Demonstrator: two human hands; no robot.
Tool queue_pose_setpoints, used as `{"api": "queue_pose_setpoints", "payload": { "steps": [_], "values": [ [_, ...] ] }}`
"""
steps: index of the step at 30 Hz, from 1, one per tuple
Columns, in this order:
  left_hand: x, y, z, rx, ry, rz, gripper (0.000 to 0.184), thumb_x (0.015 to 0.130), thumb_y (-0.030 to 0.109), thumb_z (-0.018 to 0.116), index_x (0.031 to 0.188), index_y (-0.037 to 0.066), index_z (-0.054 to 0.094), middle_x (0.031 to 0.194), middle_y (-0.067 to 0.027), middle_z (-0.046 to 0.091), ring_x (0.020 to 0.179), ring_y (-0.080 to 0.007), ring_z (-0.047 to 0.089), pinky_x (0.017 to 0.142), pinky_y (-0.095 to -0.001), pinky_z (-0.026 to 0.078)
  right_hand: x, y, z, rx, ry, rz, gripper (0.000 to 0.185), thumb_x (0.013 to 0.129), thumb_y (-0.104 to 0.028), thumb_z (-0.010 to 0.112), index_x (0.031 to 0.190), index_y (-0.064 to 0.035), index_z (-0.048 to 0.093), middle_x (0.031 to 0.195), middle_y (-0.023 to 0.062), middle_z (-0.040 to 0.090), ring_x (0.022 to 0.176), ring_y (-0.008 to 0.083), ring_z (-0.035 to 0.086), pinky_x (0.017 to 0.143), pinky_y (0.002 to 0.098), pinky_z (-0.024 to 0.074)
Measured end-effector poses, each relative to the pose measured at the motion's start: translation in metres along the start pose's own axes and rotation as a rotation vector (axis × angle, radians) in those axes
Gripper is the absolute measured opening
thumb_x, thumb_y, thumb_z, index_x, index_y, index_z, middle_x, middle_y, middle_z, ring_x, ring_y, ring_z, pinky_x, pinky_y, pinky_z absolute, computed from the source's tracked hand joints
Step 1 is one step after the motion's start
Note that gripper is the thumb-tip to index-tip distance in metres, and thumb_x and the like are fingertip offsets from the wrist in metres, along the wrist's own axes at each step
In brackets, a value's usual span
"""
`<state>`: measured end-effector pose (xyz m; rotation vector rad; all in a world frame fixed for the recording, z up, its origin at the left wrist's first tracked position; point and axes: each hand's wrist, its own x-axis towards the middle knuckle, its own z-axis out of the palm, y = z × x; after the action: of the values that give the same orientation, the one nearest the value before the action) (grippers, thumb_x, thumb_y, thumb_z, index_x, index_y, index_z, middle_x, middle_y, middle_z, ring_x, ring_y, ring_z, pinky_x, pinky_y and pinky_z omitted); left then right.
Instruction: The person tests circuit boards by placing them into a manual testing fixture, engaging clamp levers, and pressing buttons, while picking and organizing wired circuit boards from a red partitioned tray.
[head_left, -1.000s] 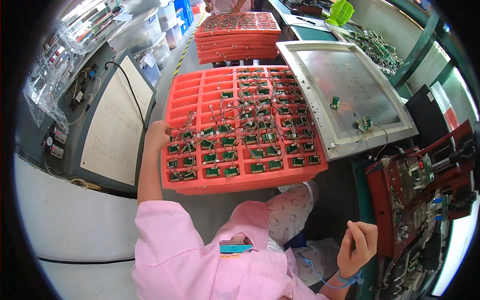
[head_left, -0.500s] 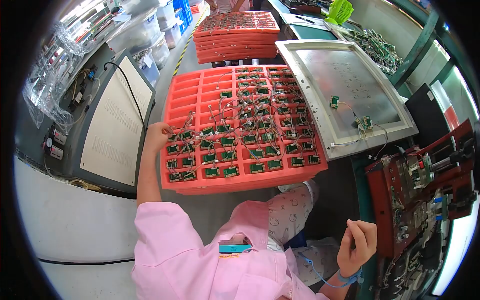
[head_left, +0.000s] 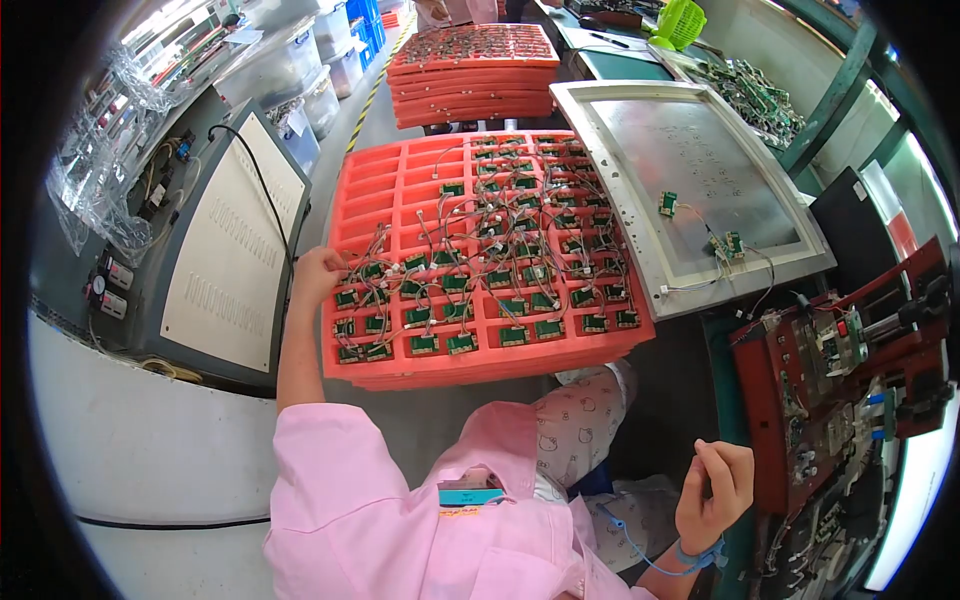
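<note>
My left hand (head_left: 318,273) is at the left rim of a red foam tray (head_left: 365,200), its fingers closed together beside small green circuit boards (head_left: 372,270). What the fingertips hold, if anything, is hidden. The boards sit in the tray's slots, with thin wires and white connectors tangled over them. Over to the right, my right hand (head_left: 715,490) hovers with curled fingers and nothing visible in them. A blue wrist strap (head_left: 702,556) circles that wrist.
A framed metal plate (head_left: 690,150) right of the tray carries two wired boards (head_left: 730,245). A red test fixture (head_left: 790,430) stands near my right hand. Beyond is another stack of red trays (head_left: 470,80), with a person behind. A beige-panelled machine (head_left: 235,240) flanks the left.
My left hand has shifted very slightly at the tray's left rim. My right hand stays where it was. The far person's hand has moved.
</note>
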<state>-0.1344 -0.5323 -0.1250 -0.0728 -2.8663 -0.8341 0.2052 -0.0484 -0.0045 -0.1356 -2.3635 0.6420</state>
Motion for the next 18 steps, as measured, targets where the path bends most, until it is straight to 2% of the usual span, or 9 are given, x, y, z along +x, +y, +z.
{"api": "queue_pose_setpoints", "payload": {
  "steps": [2,7,18],
  "values": [
    [-0.0012,-0.0012,-0.0010,0.004,0.009,-0.088,0.010,0.068,0.005,0.077,0.072,0.001,0.069,0.071,-0.0064,0.058,0.059,-0.0214,0.053,0.058,-0.0320,0.045,-0.0009,0.0002,-0.0008,-0.005,0.004,0.007,0.021,0.077,0.005,0.064,0.094,-0.0045,0.072,0.091,0.0057,0.063,0.074,0.0198,0.049,0.061,0.0303,0.0428],
    [-0.0047,-0.0095,0.0029,-0.091,0.063,-0.070,0.015,0.069,0.010,0.081,0.074,0.001,0.069,0.069,-0.0057,0.055,0.059,-0.0214,0.052,0.058,-0.0321,0.045,-0.0008,0.0011,-0.0016,0.004,-0.003,0.011,0.021,0.077,0.005,0.064,0.094,-0.0044,0.071,0.091,0.0056,0.063,0.074,0.0196,0.049,0.061,0.0303,0.0424],
    [-0.0095,-0.0080,0.0009,-0.038,0.098,-0.032,0.017,0.070,0.015,0.080,0.070,0.001,0.069,0.068,-0.0053,0.053,0.059,-0.0221,0.051,0.058,-0.0332,0.044,-0.0021,0.0019,-0.0003,0.007,0.001,0.021,0.020,0.076,0.005,0.064,0.093,-0.0043,0.071,0.091,0.0053,0.062,0.073,0.0196,0.049,0.061,0.0304,0.0416]
  ]
}}
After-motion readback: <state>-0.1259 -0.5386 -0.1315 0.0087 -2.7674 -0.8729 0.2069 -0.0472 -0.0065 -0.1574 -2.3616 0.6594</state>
